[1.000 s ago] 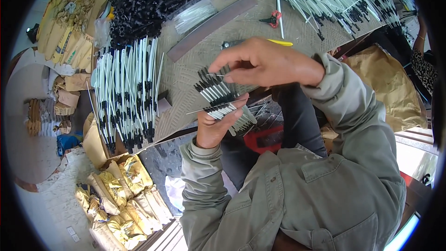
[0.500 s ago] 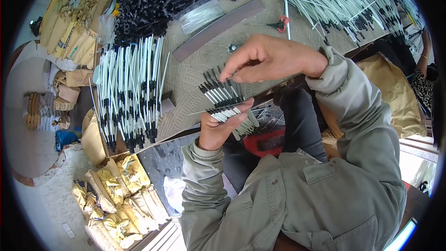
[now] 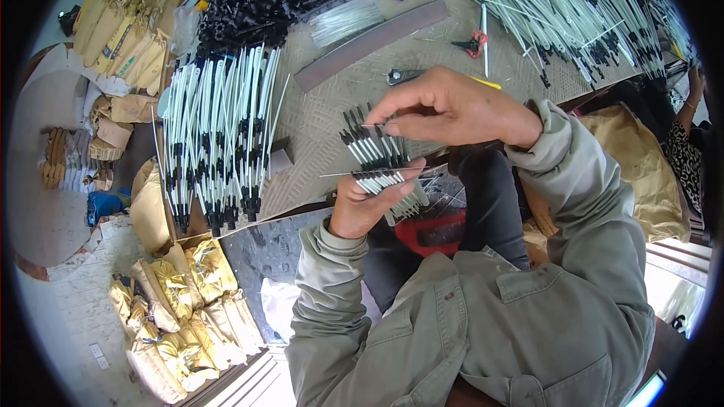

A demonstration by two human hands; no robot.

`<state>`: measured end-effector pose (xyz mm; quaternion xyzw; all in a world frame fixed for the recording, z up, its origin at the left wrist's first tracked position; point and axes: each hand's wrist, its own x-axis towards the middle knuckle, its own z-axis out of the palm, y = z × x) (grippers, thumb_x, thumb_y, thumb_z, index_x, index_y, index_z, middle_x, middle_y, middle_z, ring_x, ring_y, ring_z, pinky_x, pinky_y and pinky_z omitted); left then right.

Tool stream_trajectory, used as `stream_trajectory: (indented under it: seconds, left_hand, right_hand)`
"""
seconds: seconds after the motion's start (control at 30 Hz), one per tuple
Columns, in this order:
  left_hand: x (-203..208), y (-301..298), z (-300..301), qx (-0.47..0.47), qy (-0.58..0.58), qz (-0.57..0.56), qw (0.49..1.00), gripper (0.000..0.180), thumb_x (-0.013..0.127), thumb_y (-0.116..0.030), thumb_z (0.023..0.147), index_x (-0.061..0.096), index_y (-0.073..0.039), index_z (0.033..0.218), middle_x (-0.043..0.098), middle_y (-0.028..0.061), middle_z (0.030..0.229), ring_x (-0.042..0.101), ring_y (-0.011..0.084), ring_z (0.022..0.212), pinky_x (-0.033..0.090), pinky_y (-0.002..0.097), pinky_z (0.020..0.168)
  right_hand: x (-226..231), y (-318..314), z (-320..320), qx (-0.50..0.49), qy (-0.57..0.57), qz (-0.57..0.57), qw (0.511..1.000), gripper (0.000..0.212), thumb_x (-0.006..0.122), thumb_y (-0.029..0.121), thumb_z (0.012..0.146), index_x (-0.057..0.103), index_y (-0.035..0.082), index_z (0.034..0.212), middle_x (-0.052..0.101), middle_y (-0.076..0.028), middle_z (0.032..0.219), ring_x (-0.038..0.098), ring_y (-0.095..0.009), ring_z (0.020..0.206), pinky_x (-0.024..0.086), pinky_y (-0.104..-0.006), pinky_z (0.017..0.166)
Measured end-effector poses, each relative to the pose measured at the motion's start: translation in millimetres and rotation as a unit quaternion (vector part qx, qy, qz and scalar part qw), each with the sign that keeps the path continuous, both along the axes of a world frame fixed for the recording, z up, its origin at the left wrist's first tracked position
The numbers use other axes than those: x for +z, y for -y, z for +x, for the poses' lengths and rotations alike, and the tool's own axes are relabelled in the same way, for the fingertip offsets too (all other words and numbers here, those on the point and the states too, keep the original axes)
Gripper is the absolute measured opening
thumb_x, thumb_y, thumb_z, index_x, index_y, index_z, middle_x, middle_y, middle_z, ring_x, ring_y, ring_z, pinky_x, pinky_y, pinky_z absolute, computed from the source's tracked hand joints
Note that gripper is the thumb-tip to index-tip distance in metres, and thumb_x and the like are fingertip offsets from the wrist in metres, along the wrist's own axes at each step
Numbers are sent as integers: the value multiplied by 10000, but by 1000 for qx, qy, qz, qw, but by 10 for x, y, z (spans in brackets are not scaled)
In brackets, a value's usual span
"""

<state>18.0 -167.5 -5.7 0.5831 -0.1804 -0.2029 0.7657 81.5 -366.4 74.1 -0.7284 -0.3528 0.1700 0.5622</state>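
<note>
Bundle of white-and-black sticks [image 3: 367,154] at near edge of bench [image 3: 311,122], left hand [image 3: 359,208] grip clenched round it. Right hand [image 3: 461,111] over black tips [image 3: 351,134], fingertips nearly together; can't tell if holding anything.

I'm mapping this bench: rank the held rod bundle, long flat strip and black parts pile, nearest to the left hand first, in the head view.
1. Rod bundle, in left hand
2. Long flat strip, beyond it
3. Black parts pile, upper left
</note>
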Motion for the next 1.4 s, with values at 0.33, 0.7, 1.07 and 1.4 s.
stream_trajectory:
  seconds: [0.33,0.7,1.07,1.4]
  left_hand:
    - [-57,-23,7,-13,10,16,1000,225,583,37,810,611,46,1033,606,152,1077,558,195,1020,424,303,891]
    - [-27,-42,12,-32,9,-11,999,224,580,24,819,605,44,1041,603,147,1082,550,215,1043,423,320,899]
    - [-1,-44,22,-34,7,2,999,214,577,35,814,610,44,1024,599,160,1081,542,234,1061,417,334,910]
    - [-4,-18,24,-39,23,-1,999,213,580,48,804,611,52,1015,605,162,1072,543,228,1055,419,335,912]
  right_hand:
    - [241,10,80,21,170,-135,976,144,580,48,832,631,23,965,574,-4,635,434,-18,550,328,-209,476]
    - [65,-54,151,73,-7,0,997,216,596,70,837,607,7,1044,612,-24,729,452,-27,588,356,-215,493]
    - [127,-78,109,22,154,-102,983,151,613,94,809,615,16,938,604,-82,685,527,-103,556,389,-255,506]
    - [117,-103,66,20,107,-58,992,179,594,121,831,598,18,977,547,-84,605,433,-117,482,333,-280,459]
